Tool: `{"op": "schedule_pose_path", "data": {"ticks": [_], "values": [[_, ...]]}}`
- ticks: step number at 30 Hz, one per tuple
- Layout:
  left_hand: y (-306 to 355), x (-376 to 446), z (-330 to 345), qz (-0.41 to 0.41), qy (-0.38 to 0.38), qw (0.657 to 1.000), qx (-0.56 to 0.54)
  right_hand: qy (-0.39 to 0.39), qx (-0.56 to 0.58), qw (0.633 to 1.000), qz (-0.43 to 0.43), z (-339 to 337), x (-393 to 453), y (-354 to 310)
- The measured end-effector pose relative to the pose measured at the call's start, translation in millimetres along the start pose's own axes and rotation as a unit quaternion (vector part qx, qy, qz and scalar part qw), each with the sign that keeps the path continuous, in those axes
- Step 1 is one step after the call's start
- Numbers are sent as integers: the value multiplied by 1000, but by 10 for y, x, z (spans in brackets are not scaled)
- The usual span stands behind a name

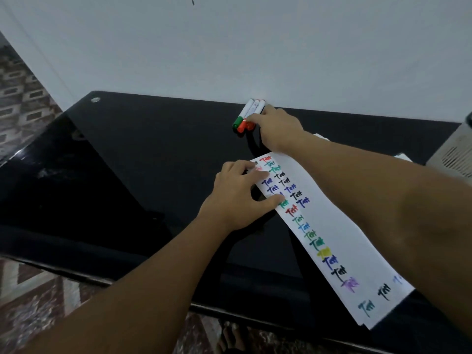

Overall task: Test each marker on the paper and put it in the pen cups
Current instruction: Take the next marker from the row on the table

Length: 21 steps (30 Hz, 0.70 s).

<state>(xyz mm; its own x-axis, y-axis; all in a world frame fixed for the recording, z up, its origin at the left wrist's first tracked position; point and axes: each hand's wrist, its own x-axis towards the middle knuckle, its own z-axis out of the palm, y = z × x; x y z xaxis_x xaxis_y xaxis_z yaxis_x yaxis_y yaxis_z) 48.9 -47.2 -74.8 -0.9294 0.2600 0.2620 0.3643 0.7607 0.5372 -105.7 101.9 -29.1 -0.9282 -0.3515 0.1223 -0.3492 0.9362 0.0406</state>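
We see our right hand (277, 127) reaching toward twelve o'clock, its fingers curled down onto a small cluster of whiteboard markers (249, 114) lying against the white wall (229, 47) at the far edge of the glossy black surface (127, 162). The fingertips are hidden behind the knuckles, so we cannot tell whether they actually clamp a marker or only rest on it. The green-capped marker (241, 116) lies at the nine o'clock side of the cluster, the red-capped marker (243, 125) just beside it, touching. Our left hand (237, 195) presses flat on the nine o'clock edge of the long paper strip (332, 226), fingers straight and slightly apart, thumb spread. The strip runs from twelve toward five o'clock and carries many coloured "Test" scribbles. At three o'clock stands a pale perforated container (452, 152), partly cut off by the frame.
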Motion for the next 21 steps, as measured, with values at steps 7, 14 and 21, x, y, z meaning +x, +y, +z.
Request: {"op": "schedule_pose_path", "data": {"ticks": [7,14,21], "values": [[-36,14,24,6,7,1000,9,64,-130,985,-95,-69,-10,117],[-32,19,-5,2,16,1000,2,96,17,991,-92,-323,-455,130],[15,1,-63,-11,26,999,-23,-24,120,992,-20,-425,-1045,200]]}}
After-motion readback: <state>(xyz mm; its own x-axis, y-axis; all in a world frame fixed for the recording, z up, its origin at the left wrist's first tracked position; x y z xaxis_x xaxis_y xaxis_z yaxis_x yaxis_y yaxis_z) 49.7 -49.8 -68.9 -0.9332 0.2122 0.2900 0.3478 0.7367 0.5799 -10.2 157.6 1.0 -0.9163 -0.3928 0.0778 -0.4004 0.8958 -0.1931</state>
